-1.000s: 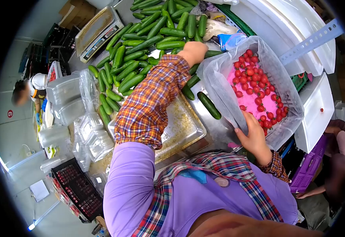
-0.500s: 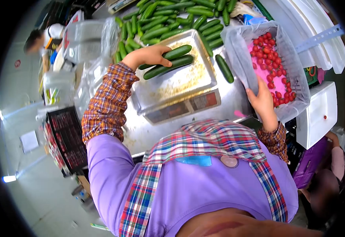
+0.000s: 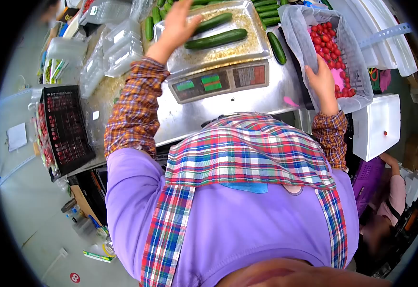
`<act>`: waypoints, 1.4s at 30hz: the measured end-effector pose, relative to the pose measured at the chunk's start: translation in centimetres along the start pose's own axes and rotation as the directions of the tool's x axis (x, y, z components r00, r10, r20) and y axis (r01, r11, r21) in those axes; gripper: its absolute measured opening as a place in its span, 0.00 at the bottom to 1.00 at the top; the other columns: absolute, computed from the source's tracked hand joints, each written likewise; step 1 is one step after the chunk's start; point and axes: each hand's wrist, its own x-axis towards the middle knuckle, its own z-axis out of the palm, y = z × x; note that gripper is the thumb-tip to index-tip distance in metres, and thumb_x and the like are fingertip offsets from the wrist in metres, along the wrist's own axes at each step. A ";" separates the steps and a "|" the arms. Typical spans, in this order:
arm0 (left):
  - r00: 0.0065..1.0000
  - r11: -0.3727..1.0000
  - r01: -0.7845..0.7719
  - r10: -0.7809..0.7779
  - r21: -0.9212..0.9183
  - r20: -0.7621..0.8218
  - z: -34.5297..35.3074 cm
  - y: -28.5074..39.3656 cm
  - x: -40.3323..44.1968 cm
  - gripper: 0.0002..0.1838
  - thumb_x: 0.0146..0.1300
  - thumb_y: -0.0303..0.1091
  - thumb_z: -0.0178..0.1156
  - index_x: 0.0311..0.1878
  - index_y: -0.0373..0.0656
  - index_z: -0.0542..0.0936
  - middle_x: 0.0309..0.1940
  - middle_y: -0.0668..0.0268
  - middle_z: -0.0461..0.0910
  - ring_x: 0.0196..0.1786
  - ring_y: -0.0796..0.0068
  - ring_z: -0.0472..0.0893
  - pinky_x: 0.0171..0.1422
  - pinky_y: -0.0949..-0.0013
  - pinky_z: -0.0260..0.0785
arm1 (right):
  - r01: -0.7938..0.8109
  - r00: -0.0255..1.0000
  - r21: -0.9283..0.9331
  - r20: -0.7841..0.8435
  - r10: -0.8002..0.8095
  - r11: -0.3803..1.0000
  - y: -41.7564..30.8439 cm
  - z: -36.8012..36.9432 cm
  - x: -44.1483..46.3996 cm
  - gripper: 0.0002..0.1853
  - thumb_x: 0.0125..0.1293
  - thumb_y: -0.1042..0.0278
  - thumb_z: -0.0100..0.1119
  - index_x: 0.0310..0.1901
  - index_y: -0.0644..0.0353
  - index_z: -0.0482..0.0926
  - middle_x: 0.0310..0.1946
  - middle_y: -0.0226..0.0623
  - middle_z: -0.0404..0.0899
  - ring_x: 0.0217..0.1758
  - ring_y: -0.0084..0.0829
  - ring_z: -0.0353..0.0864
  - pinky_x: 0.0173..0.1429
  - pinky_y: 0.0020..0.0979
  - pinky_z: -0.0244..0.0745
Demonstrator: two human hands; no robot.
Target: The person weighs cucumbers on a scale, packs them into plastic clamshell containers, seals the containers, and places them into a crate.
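Green cucumbers (image 3: 224, 38), two in number, lie roughly parallel on the metal tray (image 3: 218, 56), beside the left hand (image 3: 177, 31). Its fingers are extended and the thumb is spread well away from them; the hand is open and grasps nothing visible. Contact between the thumb and the farther cucumber cannot be determined. The right hand (image 3: 324, 85) is at the near left edge of a translucent liner (image 3: 297, 40), thumb apart from the fingers. Whether it grips the liner cannot be told.

The tray is mounted on a scale (image 3: 176, 92) with lit green displays (image 3: 212, 82) on its front panel. A single cucumber (image 3: 276, 48) lies on the metal worktop (image 3: 175, 122) to the right of the tray; further cucumbers (image 3: 267, 8) are located beyond it. The liner contains red tomatoes (image 3: 326, 40) over a pink surface (image 3: 337, 76).

Clear plastic containers (image 3: 123, 52) are positioned left of the scale, with a black crate (image 3: 68, 126) nearer the wearer. A white bin (image 3: 374, 115), right of the liner, contains one tomato (image 3: 385, 133).
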 end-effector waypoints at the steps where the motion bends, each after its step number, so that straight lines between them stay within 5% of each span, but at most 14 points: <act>1: 0.997 0.999 0.025 -0.028 -0.048 -0.078 -1.8 -0.6 -0.5 0.31 0.63 0.48 0.56 0.63 0.38 0.66 0.59 0.48 0.69 0.63 0.51 0.66 0.67 0.57 0.57 | 0.006 1.000 0.004 -0.001 -0.006 1.000 0.0 0.2 -0.2 0.30 0.56 0.60 0.61 0.59 0.63 0.68 0.50 0.55 0.75 0.53 0.50 0.75 0.56 0.41 0.70; 10: 0.853 0.856 0.511 -0.516 -0.074 -0.076 -8.8 -4.7 -10.0 0.18 0.57 0.41 0.60 0.49 0.44 0.80 0.48 0.51 0.77 0.54 0.55 0.75 0.59 0.62 0.65 | 0.025 1.000 -0.025 -0.006 -0.025 0.999 -0.2 0.8 0.1 0.28 0.56 0.59 0.60 0.57 0.62 0.70 0.47 0.54 0.77 0.51 0.50 0.77 0.53 0.41 0.72; 22: 0.808 0.794 0.581 -0.589 -0.182 0.011 -7.6 -3.5 -10.9 0.17 0.58 0.41 0.59 0.49 0.44 0.80 0.46 0.55 0.80 0.51 0.60 0.78 0.56 0.64 0.69 | 0.023 0.999 -0.047 0.025 -0.022 0.999 0.1 0.4 0.0 0.28 0.56 0.60 0.60 0.57 0.62 0.70 0.47 0.52 0.77 0.51 0.48 0.77 0.53 0.39 0.72; 26: 0.857 0.830 0.478 -0.512 -0.288 -0.055 -7.4 -2.3 -10.3 0.19 0.61 0.32 0.59 0.55 0.39 0.75 0.44 0.61 0.81 0.48 0.72 0.79 0.53 0.70 0.70 | 0.057 0.998 0.094 0.034 -0.060 0.994 1.4 0.5 -0.4 0.29 0.56 0.60 0.62 0.58 0.65 0.69 0.48 0.51 0.77 0.53 0.45 0.77 0.56 0.37 0.70; 30: 0.732 0.731 0.560 -0.657 -0.390 -0.179 -11.0 -2.0 -14.4 0.18 0.58 0.33 0.60 0.52 0.41 0.77 0.37 0.62 0.82 0.41 0.72 0.80 0.45 0.70 0.71 | 0.052 0.994 0.112 0.092 -0.062 0.992 1.7 -0.2 -0.9 0.30 0.56 0.63 0.64 0.58 0.67 0.69 0.53 0.50 0.74 0.57 0.41 0.74 0.60 0.35 0.66; 36: 0.426 0.438 0.898 -0.845 0.037 -0.323 -19.7 -4.9 -33.3 0.13 0.58 0.35 0.60 0.43 0.39 0.81 0.35 0.57 0.83 0.38 0.67 0.82 0.45 0.69 0.72 | -0.023 0.996 0.360 0.085 -0.008 0.933 3.7 -3.0 -1.0 0.24 0.62 0.73 0.59 0.59 0.66 0.69 0.57 0.43 0.71 0.59 0.32 0.71 0.63 0.30 0.65; 42: 0.181 0.108 0.961 -0.942 0.256 -0.282 -22.5 -1.9 -44.8 0.14 0.53 0.38 0.61 0.41 0.41 0.82 0.36 0.55 0.82 0.43 0.58 0.81 0.47 0.62 0.73 | -0.065 0.991 0.352 0.131 0.019 0.934 5.3 -3.9 2.0 0.20 0.64 0.71 0.56 0.57 0.65 0.72 0.53 0.41 0.76 0.54 0.29 0.75 0.59 0.28 0.68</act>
